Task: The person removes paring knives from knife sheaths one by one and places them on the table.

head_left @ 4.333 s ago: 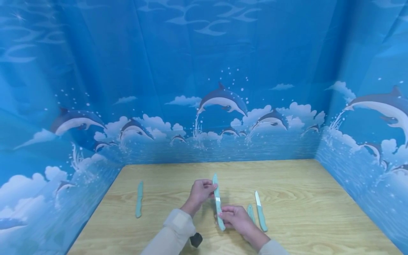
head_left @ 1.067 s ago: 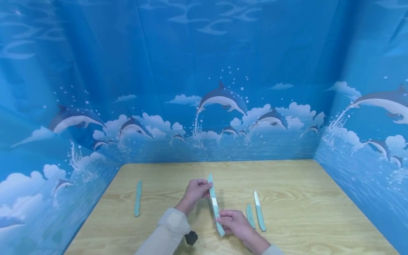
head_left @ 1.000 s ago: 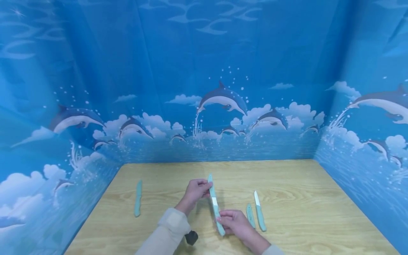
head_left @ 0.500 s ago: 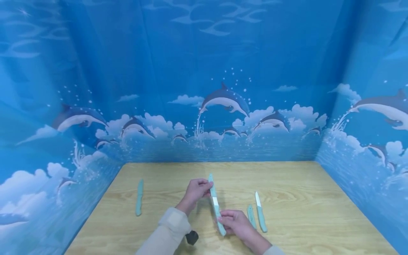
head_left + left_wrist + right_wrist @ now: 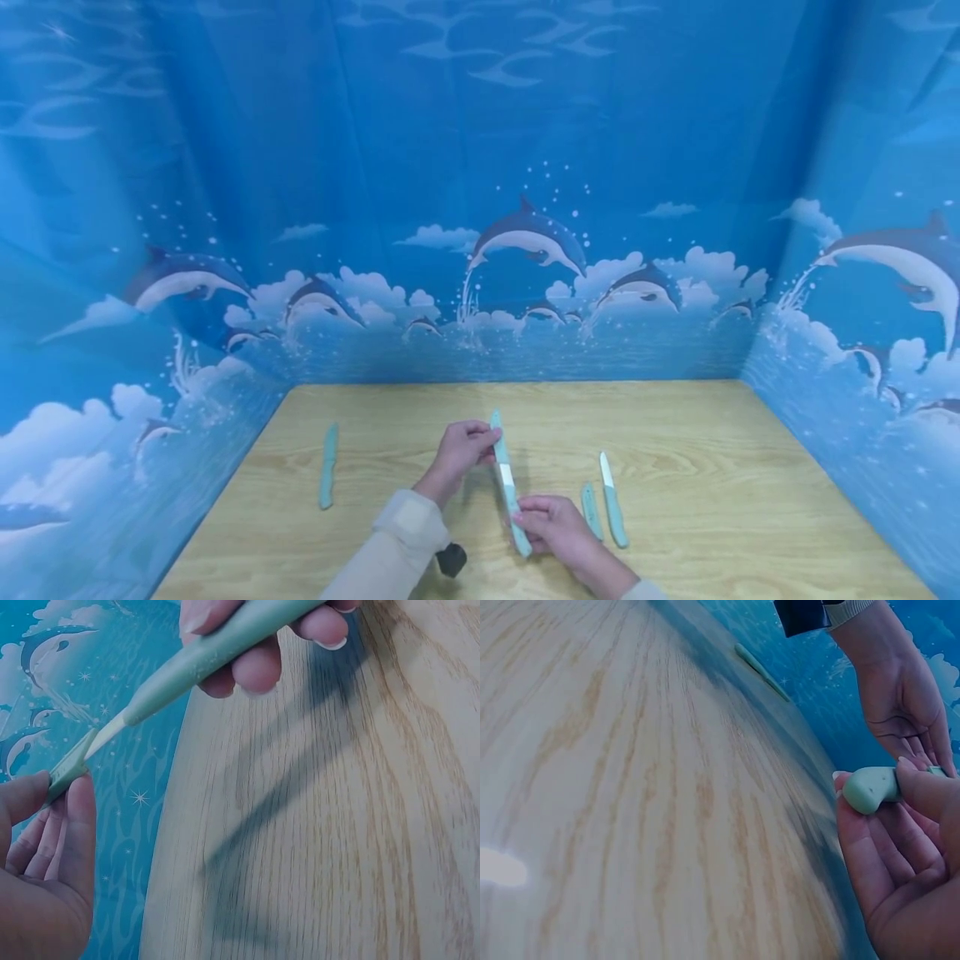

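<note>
A paring knife with a mint-green handle (image 5: 517, 529) is held above the table between both hands. My right hand (image 5: 555, 529) grips the handle, whose rounded butt shows in the right wrist view. My left hand (image 5: 461, 454) pinches a mint-green blade sheath (image 5: 498, 437) between thumb and fingers. The blade (image 5: 105, 736) shows between handle and sheath, its front part hidden in the sheath. To the right on the table lie an uncovered paring knife (image 5: 612, 504) and a loose green sheath (image 5: 591, 510).
At the table's left lies another mint-green knife (image 5: 327, 467), apparently sheathed. A black block (image 5: 452, 560) sits at my left wrist. The wood-grain table (image 5: 697, 467) is bordered at the back and sides by a blue dolphin curtain (image 5: 420, 167).
Since the oldest frame, both hands have shifted slightly left and the right hand sits a little nearer me, with slightly more blade showing. Over the last second, the hands stay nearly still.
</note>
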Action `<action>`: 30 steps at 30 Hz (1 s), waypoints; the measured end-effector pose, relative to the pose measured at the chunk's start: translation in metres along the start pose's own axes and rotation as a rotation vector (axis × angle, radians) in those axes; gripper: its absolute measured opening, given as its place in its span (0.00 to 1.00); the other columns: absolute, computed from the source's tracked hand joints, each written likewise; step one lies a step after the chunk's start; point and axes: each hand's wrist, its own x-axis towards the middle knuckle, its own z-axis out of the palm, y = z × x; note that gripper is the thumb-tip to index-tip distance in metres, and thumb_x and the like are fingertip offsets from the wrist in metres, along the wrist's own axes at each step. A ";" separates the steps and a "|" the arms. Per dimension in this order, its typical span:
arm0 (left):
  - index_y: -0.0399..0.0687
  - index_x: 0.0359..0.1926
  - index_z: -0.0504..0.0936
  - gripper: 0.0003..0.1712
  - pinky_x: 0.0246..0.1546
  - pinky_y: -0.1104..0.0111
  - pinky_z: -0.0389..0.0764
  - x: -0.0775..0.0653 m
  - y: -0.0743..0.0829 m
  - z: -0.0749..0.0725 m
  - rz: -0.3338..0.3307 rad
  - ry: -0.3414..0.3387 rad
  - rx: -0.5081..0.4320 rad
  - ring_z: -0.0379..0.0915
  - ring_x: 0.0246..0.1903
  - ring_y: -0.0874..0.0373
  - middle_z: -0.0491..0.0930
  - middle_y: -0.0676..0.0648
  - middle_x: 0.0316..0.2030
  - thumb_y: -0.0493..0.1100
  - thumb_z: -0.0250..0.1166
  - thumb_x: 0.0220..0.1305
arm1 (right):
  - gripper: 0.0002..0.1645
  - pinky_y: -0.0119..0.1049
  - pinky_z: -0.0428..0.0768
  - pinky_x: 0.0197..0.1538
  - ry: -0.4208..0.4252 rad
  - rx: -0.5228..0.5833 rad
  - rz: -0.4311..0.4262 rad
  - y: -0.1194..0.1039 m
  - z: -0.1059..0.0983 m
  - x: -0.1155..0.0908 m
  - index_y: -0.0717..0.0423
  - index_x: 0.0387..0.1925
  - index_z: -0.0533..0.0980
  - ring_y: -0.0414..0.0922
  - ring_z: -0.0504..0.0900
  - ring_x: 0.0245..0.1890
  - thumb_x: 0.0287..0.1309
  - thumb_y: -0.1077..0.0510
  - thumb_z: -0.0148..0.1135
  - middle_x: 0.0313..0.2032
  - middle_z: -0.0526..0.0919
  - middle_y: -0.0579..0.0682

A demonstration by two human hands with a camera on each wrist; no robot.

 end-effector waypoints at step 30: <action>0.30 0.47 0.79 0.16 0.34 0.68 0.87 0.001 -0.003 0.006 0.017 0.045 0.025 0.80 0.26 0.61 0.84 0.43 0.33 0.39 0.65 0.64 | 0.22 0.42 0.87 0.41 0.016 -0.007 0.002 0.004 0.003 -0.002 0.69 0.50 0.76 0.48 0.86 0.35 0.60 0.55 0.65 0.41 0.86 0.60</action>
